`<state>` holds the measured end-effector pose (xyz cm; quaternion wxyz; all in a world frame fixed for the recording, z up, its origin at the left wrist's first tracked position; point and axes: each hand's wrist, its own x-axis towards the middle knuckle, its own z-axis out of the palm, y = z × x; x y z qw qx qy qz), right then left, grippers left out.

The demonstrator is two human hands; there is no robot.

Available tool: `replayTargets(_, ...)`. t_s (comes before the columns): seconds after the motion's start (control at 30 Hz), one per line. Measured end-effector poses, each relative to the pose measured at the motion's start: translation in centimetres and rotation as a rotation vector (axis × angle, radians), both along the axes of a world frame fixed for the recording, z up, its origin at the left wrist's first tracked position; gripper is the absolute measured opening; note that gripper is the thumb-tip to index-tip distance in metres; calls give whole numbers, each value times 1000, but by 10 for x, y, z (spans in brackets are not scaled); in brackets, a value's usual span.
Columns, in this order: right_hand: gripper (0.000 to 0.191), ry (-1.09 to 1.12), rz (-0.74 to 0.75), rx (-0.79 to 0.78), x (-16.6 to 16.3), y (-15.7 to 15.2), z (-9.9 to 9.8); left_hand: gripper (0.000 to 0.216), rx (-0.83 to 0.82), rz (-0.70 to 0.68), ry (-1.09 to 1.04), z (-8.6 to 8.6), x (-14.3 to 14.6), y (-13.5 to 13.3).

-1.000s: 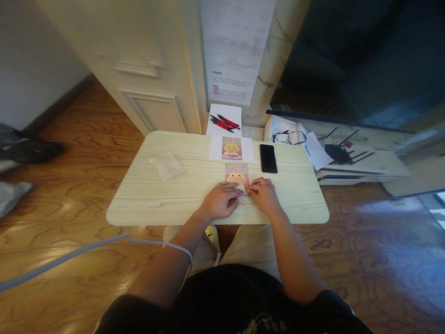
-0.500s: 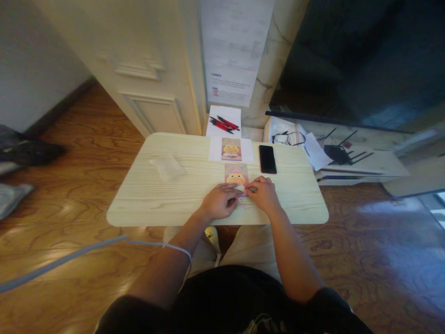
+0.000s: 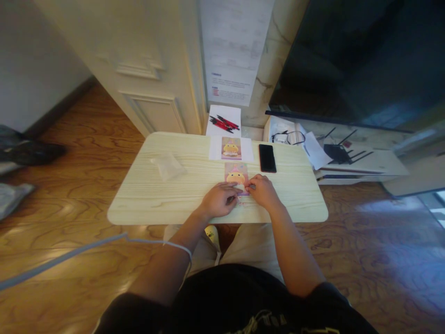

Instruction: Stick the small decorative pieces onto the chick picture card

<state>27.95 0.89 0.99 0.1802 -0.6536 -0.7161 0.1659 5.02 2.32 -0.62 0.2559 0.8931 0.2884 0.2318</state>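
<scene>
A small pink card (image 3: 236, 170) with a yellow cartoon figure lies on the table between my hands. My left hand (image 3: 219, 199) rests at its lower left, fingers stretched across the card's lower part and thumb tucked below. At the card's lower right edge, my right hand (image 3: 263, 189) has thumb and forefinger pinched together. What those fingertips hold, if anything, is too small to make out. Just below the card are small pinkish bits (image 3: 241, 201), partly hidden by the left hand. A similar picture card (image 3: 231, 148) lies on white paper farther back.
The pale wooden table (image 3: 167, 199) also bears a black phone (image 3: 267, 158) and a translucent plastic bag (image 3: 168, 166). Behind it, red and black pens (image 3: 224, 124) lie on white paper. Glasses (image 3: 288, 138) and a router (image 3: 337, 154) are at right. A grey cable (image 3: 69, 257) reaches my left wrist.
My right hand has shifted very slightly at the card's right edge. The left hand and the cards look the same.
</scene>
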Motion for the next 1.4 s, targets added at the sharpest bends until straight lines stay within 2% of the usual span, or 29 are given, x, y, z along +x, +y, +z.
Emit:
replayTargets(0.17, 14, 50, 35, -14, 2, 0, -3, 11, -8, 1, -10, 0, 0, 0)
replayTargets(0.4, 11, 130, 12, -4, 2, -3, -10, 11, -13, -8, -41, -3, 0, 1)
replayTargets(0.6, 4, 63, -33, -82, -1, 7, -3, 10, 1, -8, -48, -2, 2, 1)
replayTargets(0.7, 9, 37, -73, -144, -1, 10, 1, 10, 5, -18, -37, -1, 1, 1)
replayTargets(0.83, 12, 170, -106, -170, 7, 5, 6, 8, 7, -18, -82, -2, 0, 0)
replayTargets(0.97, 17, 239, -243, -87, 27, -3, 9, 10, 12, 43, -158, 0, 1, 1)
replayTargets(1.2, 19, 242, -261, -11, 54, -16, 18, 27, 53, 196, -16, 3, 3, 2)
replayTargets(1.33, 19, 289, -263, 4, 48, -23, 23, 28, 50, 221, -2, -2, 4, 2)
replayTargets(1.4, 19, 346, -205, -15, 34, -24, 23, 27, 39, 218, 0, -4, 4, 2)
